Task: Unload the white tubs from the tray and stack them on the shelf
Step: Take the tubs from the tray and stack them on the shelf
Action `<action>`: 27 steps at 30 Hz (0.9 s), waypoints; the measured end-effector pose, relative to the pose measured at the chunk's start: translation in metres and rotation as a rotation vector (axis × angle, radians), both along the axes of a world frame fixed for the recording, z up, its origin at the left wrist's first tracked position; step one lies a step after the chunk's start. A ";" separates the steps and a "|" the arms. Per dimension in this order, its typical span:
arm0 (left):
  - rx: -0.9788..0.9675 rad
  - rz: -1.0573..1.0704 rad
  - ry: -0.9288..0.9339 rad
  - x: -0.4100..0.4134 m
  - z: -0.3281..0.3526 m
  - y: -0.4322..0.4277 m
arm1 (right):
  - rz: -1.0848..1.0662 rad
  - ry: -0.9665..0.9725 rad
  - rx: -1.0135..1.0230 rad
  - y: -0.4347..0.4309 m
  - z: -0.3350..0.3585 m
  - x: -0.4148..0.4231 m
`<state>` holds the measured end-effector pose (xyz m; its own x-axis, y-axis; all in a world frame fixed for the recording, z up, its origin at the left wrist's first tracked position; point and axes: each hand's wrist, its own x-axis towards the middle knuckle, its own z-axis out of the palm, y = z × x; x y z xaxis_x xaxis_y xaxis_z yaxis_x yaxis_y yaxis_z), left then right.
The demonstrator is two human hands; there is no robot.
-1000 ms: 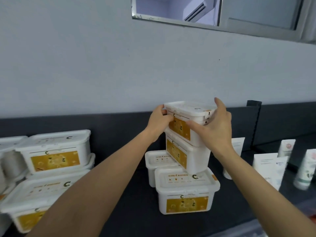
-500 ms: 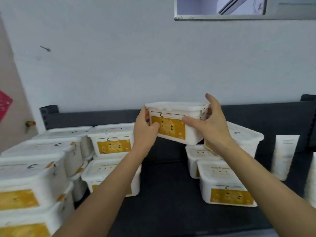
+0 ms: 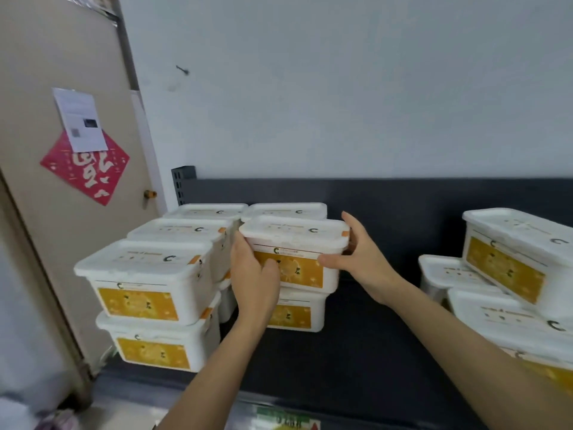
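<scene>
I hold a white tub (image 3: 294, 243) with a yellow label between both hands. My left hand (image 3: 254, 274) grips its left end, thumb across the label. My right hand (image 3: 362, 262) holds its right end with the thumb on the front. The tub sits on top of another white tub (image 3: 297, 311) on the dark shelf (image 3: 356, 352). Left of it stand two-high stacks of the same tubs (image 3: 148, 280), with more behind (image 3: 210, 212). A second group of tubs (image 3: 511, 262) stands at the right edge of the view.
A beige door (image 3: 62, 212) with a red diamond sign (image 3: 85, 169) and a paper notice stands at the left. The white wall (image 3: 341, 88) rises behind the shelf's dark back panel (image 3: 403, 197). Bare shelf lies between the two tub groups.
I carried the tub from the right-hand pile leftward and lowered it onto a tub beside the left stacks. My view swung left, bringing the door into sight.
</scene>
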<state>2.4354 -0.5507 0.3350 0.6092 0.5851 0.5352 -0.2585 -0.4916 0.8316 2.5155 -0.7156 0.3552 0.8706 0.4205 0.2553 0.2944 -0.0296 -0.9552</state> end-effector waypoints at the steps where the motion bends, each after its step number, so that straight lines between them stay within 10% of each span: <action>1: -0.004 0.010 0.008 -0.001 -0.003 0.000 | 0.002 -0.019 -0.019 0.003 -0.001 0.001; 21: 0.355 0.021 0.140 -0.022 -0.038 -0.029 | -0.100 -0.108 -0.257 0.008 -0.002 -0.006; 27: 0.485 -0.202 0.075 -0.006 -0.035 -0.070 | -0.432 -0.466 -0.541 -0.075 0.026 -0.022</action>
<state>2.4290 -0.6211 0.2997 0.7310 0.1483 0.6660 -0.3362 -0.7711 0.5407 2.4934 -0.7902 0.3814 0.8388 0.2417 0.4878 0.5132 -0.6502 -0.5603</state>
